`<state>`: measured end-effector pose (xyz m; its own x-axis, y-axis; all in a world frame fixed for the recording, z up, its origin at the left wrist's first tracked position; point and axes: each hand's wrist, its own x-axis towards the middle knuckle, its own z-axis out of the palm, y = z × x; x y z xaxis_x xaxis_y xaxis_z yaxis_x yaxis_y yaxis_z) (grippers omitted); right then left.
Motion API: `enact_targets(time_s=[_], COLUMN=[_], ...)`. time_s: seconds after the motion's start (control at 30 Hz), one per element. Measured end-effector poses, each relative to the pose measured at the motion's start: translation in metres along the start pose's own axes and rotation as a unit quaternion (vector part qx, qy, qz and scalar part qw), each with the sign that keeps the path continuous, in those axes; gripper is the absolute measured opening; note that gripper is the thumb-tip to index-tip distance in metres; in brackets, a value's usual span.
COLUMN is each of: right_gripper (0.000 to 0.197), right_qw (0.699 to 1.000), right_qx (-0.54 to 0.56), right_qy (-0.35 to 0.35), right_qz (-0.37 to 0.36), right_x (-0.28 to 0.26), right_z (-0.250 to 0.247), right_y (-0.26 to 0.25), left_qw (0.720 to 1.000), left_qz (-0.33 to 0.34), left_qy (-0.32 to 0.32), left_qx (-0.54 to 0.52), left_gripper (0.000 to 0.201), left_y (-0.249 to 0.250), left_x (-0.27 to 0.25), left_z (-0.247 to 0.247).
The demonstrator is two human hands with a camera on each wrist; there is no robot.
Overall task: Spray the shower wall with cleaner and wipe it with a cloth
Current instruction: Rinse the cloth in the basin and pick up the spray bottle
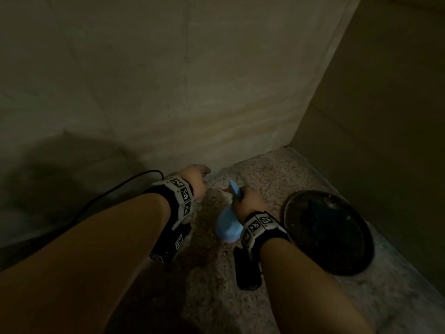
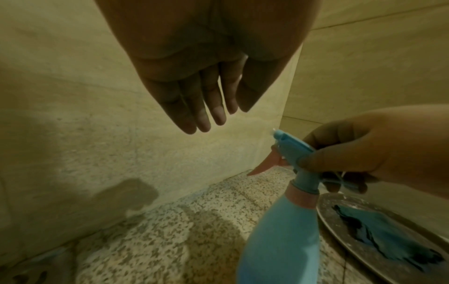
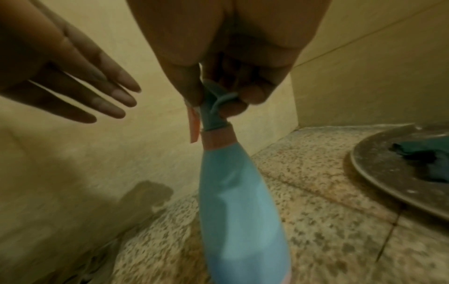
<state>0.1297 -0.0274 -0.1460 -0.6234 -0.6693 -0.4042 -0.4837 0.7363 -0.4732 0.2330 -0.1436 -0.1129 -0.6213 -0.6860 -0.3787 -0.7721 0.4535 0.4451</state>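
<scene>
My right hand (image 1: 243, 200) grips the head of a light blue spray bottle (image 1: 227, 226) with a pink trigger (image 2: 263, 166); its nozzle faces the beige tiled shower wall (image 1: 192, 92). In the right wrist view the bottle (image 3: 238, 201) hangs from my curled fingers above the speckled floor. My left hand (image 1: 196, 177) is beside it with straight fingers (image 2: 206, 107), holding nothing, close to the wall's base. A teal cloth (image 2: 383, 230) lies in a round metal basin (image 1: 330, 233) to the right.
The speckled stone floor (image 1: 240, 273) meets the front wall and a second tiled wall (image 1: 385, 116) at the right corner. A black cable (image 1: 108, 191) runs from my left wrist along the wall's base. It is dim here.
</scene>
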Motion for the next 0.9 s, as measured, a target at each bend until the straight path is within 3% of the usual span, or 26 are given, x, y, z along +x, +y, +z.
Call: enact_targets(time_s=[0.27,0.43,0.6,0.9], right_gripper=[0.031,0.029,0.038,0.038], right_qw=[0.996,0.990,0.987,0.973], right_qx=[0.036,0.050,0.012,0.038], right_qy=[0.071,0.130,0.150,0.184], right_qz=[-0.030,0.009,0.057,0.136], right_x=[-0.015,-0.030,-0.041,-0.043], right_z=[-0.040,-0.070,-0.088,-0.104], right_y=[0.036,0.076,0.119,0.195], left_qw=[0.999,0.997,0.993,0.988], left_qz=[0.031,0.053,0.084,0.086], left_qy=[-0.004,-0.031,-0.071,-0.100], left_qx=[0.024,0.047,0.045,0.077], left_gripper=[0.049,0.046,0.048,0.050], left_y=[0.032,0.063,0.097,0.137], left_x=[0.000,-0.004,-0.011,-0.022], left_z=[0.008,0.027,0.053,0.080])
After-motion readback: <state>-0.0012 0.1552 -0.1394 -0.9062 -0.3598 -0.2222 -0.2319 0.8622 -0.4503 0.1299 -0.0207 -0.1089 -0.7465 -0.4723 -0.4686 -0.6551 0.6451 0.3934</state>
